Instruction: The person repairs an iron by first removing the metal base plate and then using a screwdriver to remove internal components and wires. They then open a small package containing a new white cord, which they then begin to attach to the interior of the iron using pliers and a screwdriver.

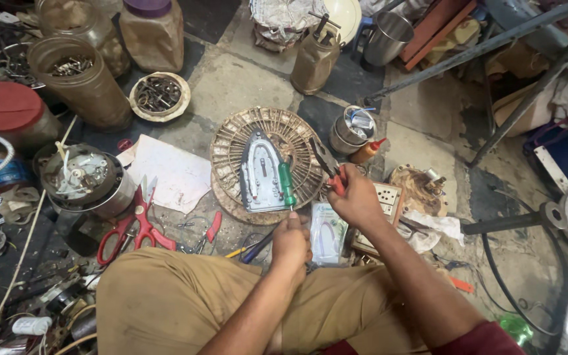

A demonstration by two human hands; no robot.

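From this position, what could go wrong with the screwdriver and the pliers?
The left hand holds the green screwdriver on the iron plate, which lies loose on a round grille; the tip might slip or the plate shift. The right hand grips red pliers close beside, so the tools could knock together.

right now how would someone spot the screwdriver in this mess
Start at the round, dirty fan grille on the floor in front of the seated person. A metal iron soleplate lies on it, and the screwdriver rests along its right edge. It alone has a green handle; the pliers beside it are red-handled.
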